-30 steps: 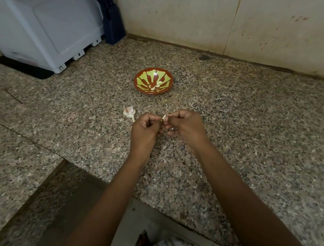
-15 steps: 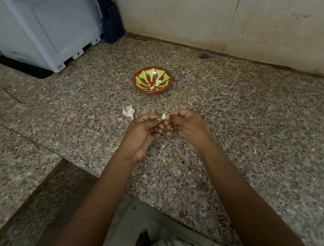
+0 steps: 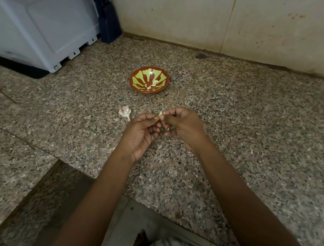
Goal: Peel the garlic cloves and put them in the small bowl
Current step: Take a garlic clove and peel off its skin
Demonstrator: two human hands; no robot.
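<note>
A small pale garlic clove (image 3: 161,114) is pinched between the fingertips of my left hand (image 3: 141,135) and my right hand (image 3: 184,128), a little above the granite counter. Beyond my hands stands the small bowl (image 3: 136,81), red-brown with green leaf shapes, and several peeled cloves (image 3: 152,84) lie inside it. The rest of the garlic bulb (image 3: 124,111), white with its stem toward me, lies on the counter just left of and behind my left hand.
The speckled granite counter (image 3: 243,142) meets a tiled wall (image 3: 183,11) at the back. A white plastic appliance (image 3: 39,29) and a dark blue object (image 3: 109,23) stand at the back left. The counter edge steps down at my lower left.
My hands have stayed together on the clove, with the left hand's palm turned a little more upward. The bowl and bulb have not moved.
</note>
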